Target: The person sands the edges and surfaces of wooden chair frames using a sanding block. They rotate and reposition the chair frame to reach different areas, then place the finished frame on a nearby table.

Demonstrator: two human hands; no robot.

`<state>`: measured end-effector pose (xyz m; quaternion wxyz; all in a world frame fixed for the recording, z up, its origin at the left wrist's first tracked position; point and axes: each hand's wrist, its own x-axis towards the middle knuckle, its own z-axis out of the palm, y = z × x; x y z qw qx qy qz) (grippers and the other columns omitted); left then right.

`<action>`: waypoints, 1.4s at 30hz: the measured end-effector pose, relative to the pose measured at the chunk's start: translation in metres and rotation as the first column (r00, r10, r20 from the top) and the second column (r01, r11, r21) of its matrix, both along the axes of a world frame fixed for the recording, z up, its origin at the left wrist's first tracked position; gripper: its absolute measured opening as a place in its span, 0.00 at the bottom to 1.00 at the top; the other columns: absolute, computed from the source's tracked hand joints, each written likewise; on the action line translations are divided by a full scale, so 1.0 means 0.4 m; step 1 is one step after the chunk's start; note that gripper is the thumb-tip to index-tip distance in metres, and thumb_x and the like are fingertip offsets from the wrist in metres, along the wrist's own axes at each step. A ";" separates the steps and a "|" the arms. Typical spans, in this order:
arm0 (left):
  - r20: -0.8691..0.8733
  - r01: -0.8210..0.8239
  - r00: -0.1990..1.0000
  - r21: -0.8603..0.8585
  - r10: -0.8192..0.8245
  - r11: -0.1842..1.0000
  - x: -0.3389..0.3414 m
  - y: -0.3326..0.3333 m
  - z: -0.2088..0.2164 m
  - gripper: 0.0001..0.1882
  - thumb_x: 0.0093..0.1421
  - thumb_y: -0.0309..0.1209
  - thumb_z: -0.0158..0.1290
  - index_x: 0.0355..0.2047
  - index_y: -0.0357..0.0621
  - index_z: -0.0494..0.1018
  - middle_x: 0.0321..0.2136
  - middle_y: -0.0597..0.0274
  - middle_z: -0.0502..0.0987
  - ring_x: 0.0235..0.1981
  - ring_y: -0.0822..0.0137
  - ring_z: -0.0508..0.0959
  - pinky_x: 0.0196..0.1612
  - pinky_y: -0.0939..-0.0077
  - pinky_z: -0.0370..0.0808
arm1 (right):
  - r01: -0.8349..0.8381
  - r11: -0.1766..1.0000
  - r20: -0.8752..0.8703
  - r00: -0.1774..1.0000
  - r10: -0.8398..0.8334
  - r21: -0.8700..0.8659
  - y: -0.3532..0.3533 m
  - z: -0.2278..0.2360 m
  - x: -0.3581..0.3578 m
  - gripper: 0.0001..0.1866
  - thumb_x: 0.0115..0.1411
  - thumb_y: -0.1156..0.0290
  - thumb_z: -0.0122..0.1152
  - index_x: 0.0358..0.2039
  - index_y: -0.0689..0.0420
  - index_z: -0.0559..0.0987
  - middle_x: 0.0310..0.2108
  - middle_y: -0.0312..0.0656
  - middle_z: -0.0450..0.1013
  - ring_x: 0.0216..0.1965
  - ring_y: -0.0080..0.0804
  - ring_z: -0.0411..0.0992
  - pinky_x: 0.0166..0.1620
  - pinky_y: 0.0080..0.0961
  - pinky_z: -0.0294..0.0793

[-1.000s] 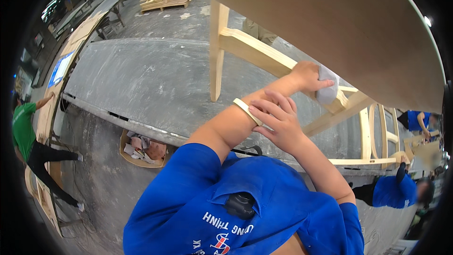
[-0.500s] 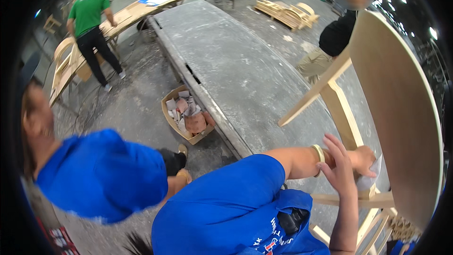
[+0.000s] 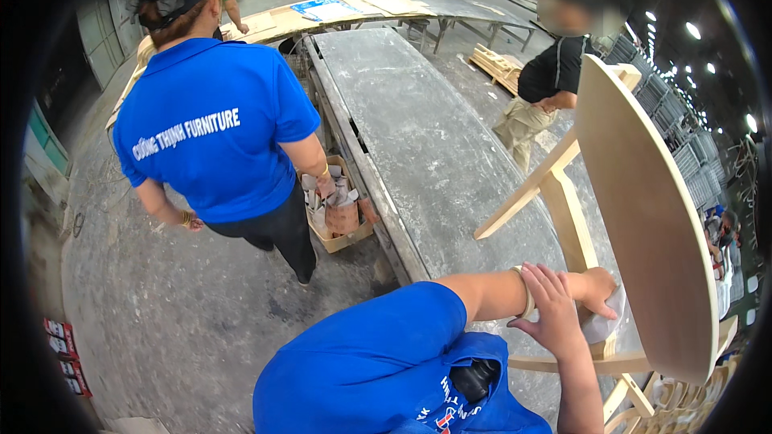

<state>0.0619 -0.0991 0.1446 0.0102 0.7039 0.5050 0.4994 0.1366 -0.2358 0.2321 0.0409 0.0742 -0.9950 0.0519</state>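
Note:
A pale wooden chair [image 3: 576, 221] with a broad, smooth curved panel [image 3: 647, 225] stands at the right edge of the grey worktable. My left hand [image 3: 597, 289], reaching across from the left, is closed on a whitish sheet [image 3: 605, 320], perhaps sandpaper. It presses this sheet to the chair frame beside the panel. My right hand [image 3: 551, 305] comes up from the lower right and lies over my left wrist, by a pale bangle [image 3: 527, 291]. Its fingers are stretched out and the thumb stands apart, with nothing visible in the palm.
The long grey worktable [image 3: 402, 112] stretches away from me. A carton [image 3: 342, 243] of scraps sits by its left side. A co-worker in blue [image 3: 213, 128] is beside it; a person in black [image 3: 551, 72] stands beyond the right edge. Wooden parts [image 3: 497, 68] are stacked behind.
The co-worker in blue has moved from close at my left to farther ahead, beside the carton. My view has shifted. Both my hands stay by the chair, the right one still at the left wrist.

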 end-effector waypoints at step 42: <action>-0.111 0.061 0.992 0.090 -0.051 0.994 -0.028 -0.018 0.022 0.30 0.48 0.52 0.62 0.47 0.47 0.75 0.45 0.53 0.76 0.47 0.53 0.74 0.51 0.62 0.69 | -0.165 0.955 -0.355 0.932 0.070 -0.245 0.073 -0.077 0.059 0.38 0.37 0.68 0.75 0.52 0.50 0.70 0.57 0.32 0.66 0.63 0.40 0.58 0.60 0.60 0.56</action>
